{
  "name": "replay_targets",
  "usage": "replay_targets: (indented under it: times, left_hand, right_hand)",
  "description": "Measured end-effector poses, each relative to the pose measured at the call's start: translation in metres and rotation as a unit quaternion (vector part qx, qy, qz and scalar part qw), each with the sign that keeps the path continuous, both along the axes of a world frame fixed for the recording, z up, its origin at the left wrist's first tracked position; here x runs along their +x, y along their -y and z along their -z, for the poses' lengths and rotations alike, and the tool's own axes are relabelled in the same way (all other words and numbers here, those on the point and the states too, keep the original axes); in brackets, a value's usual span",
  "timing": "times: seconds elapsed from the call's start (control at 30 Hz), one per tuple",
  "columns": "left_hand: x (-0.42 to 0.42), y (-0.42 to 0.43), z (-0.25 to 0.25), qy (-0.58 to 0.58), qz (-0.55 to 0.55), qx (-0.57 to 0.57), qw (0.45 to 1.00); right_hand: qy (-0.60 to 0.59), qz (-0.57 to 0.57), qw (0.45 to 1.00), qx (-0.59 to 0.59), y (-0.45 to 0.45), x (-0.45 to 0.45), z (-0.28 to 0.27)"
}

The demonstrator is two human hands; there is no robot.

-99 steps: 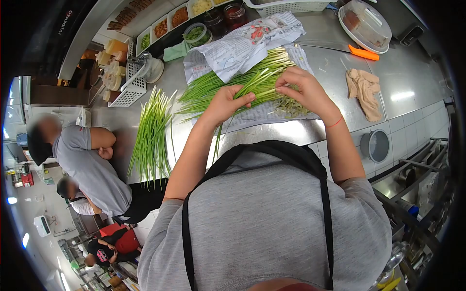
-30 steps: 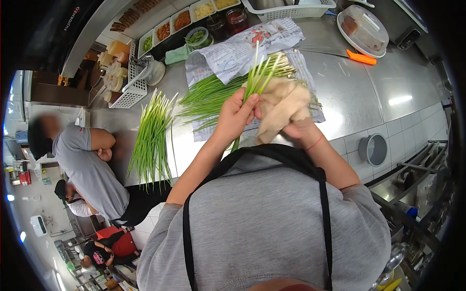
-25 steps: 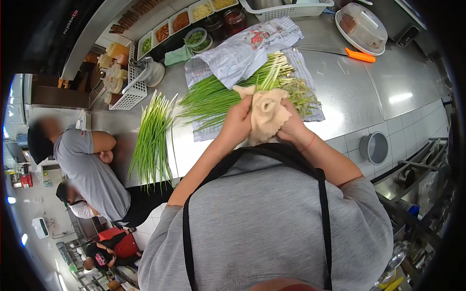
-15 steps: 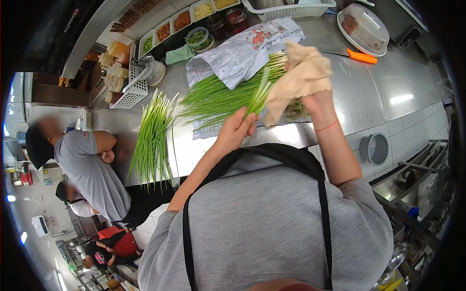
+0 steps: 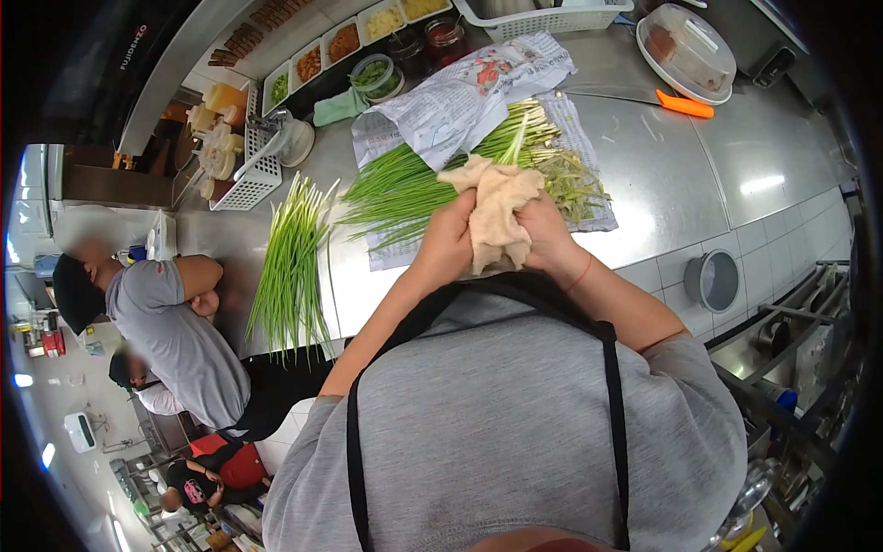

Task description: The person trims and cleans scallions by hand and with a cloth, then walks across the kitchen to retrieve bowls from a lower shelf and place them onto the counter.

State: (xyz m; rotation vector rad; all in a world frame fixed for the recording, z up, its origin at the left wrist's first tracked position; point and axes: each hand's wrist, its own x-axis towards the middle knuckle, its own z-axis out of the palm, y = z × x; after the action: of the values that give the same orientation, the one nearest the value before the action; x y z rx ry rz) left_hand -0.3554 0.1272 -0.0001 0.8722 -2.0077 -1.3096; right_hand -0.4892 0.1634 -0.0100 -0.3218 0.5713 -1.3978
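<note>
1. Head view: the left hand point(image 5: 448, 241) and right hand point(image 5: 549, 230) squeeze a bunched cloth point(image 5: 499, 213) from both sides, apparently to enclose the stalks point(image 5: 519, 143) poking out beyond it
2. Beyond the hands, green onions point(image 5: 400, 189) lie on newspaper point(image 5: 414, 115), likely shielding them from the tabletop point(image 5: 667, 179)
3. Left of the hands, a separate bundle point(image 5: 292, 267) lies apart

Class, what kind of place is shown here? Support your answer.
Probably a commercial kitchen: a steel worktop holds green onions, an orange-handled knife lies nearby, and squeeze bottles stand in a basket.
</note>
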Motion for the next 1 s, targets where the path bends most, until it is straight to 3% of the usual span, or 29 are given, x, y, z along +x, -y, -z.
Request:
replay_targets:
  times: [0.2, 0.27, 0.3, 0.37, 0.5, 0.63, 0.7, 0.73, 0.8, 0.83, 0.87, 0.9, 0.93, 1.0]
  left_hand:
    - [0.002, -0.005, -0.014, 0.036, -0.023, -0.046, 0.998]
    - [0.004, -0.005, -0.012, 0.070, -0.025, -0.071, 0.995]
    - [0.007, -0.007, -0.010, 0.070, -0.025, -0.071, 0.995]
    - [0.015, -0.010, -0.006, -0.044, 0.000, 0.174, 0.984]
    - [0.019, -0.002, -0.027, -0.090, -0.045, 0.258, 0.961]
    - [0.013, 0.003, -0.031, -0.124, -0.064, 0.267, 0.954]
    - [0.009, 0.005, -0.028, -0.111, -0.074, 0.242, 0.961]
    - [0.007, 0.006, -0.026, -0.110, -0.072, 0.243, 0.961]
    - [0.006, 0.006, -0.020, -0.089, -0.043, 0.206, 0.974]
    - [0.002, 0.005, -0.013, -0.088, -0.044, 0.206, 0.974]
    - [-0.003, 0.003, -0.006, -0.093, -0.064, 0.099, 0.989]
    - [-0.006, 0.002, -0.002, -0.096, -0.083, -0.010, 0.992]
    - [-0.003, 0.003, -0.001, -0.096, -0.083, -0.011, 0.992]
    - [0.001, 0.001, -0.011, 0.032, -0.094, -0.069, 0.993]
  right_hand:
    - [0.038, 0.029, 0.996, -0.077, 0.003, -0.017, -0.008]
    - [0.074, 0.031, 0.983, -0.165, 0.012, -0.029, 0.005]
    - [-0.004, 0.075, 0.993, -0.095, 0.015, -0.037, -0.005]
    - [0.048, 0.089, 0.988, -0.113, 0.024, -0.062, -0.014]
    - [0.136, 0.064, 0.972, -0.179, 0.023, -0.080, -0.006]
    - [0.182, 0.008, 0.976, -0.118, 0.006, -0.053, 0.012]
    - [-0.085, 0.035, 0.993, -0.074, -0.009, -0.032, 0.010]
    - [-0.085, 0.037, 0.993, -0.073, -0.003, -0.024, 0.021]
    - [0.078, -0.131, 0.973, -0.175, 0.010, -0.005, 0.022]
    - [0.046, -0.101, 0.987, -0.116, -0.004, -0.009, 0.018]
    - [0.047, -0.101, 0.987, -0.116, -0.002, -0.004, 0.014]
    - [0.032, -0.028, 0.996, -0.074, 0.002, 0.003, 0.011]
    - [0.017, 0.046, 0.998, -0.031, 0.005, 0.006, 0.008]
    - [0.007, 0.066, 0.997, -0.044, 0.004, 0.006, 0.003]
